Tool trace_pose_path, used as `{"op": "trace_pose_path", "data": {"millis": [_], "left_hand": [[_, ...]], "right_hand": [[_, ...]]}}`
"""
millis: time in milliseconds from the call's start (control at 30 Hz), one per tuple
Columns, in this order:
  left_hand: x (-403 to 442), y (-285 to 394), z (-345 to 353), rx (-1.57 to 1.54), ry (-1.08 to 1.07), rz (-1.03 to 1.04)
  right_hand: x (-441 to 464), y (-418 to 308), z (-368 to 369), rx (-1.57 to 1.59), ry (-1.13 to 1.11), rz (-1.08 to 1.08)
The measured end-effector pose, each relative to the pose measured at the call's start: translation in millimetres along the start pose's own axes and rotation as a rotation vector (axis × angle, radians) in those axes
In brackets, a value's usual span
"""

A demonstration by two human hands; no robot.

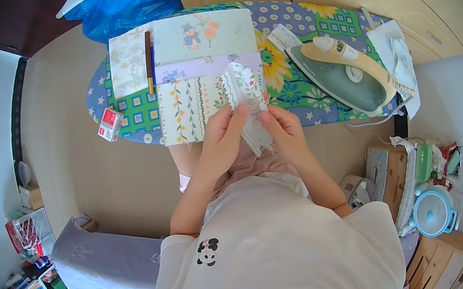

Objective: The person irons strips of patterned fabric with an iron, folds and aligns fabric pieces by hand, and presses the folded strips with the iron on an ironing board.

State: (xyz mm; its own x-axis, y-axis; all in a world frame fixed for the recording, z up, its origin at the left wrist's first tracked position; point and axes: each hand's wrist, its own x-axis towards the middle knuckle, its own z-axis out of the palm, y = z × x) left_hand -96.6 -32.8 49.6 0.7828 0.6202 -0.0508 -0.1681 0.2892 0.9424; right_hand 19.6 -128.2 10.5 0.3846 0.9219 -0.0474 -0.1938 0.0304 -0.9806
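Two hands pinch a folded floral fabric strip (257,134): the left hand (223,137) and the right hand (283,126) each press a thumb on its upper face over curled fingers, whose undersides are hidden. The strip is at the near edge of the ironing board (137,112), its lower end hanging past that edge; whether its upper end touches the fabric below cannot be told. It is probably light, soft and limp, not slippery, with ends liable to fray; the folded long edges offer the best hold. On the board's left half lies a pieced fabric panel (194,105); towards the board's left end lie a brown pen (149,66) and a red-and-white box (110,124). An electric iron (340,77) rests on the board's right half.
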Motion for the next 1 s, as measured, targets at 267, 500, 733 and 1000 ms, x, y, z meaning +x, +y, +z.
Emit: {"op": "trace_pose_path", "data": {"millis": [267, 500, 733, 1000], "left_hand": [[-3.9, 7.2, 3.7, -0.151, -0.047, -0.006], [-4.3, 4.1, 7.7, 0.034, -0.011, -0.027], [-2.4, 1.0, 4.4, -0.058, 0.045, -0.095], [-2.9, -1.9, -2.9, -0.096, 0.123, -0.135]], "right_hand": [[7.5, -10.5, -8.7, 0.584, -0.175, 0.429], [7.7, -11.4, -6.7, 0.795, -0.300, 0.439], [3.6, -12.9, -0.2, 0.486, -0.228, 0.313], [-4.7, -16.5, 7.6, 0.169, -0.127, 0.137]]}}
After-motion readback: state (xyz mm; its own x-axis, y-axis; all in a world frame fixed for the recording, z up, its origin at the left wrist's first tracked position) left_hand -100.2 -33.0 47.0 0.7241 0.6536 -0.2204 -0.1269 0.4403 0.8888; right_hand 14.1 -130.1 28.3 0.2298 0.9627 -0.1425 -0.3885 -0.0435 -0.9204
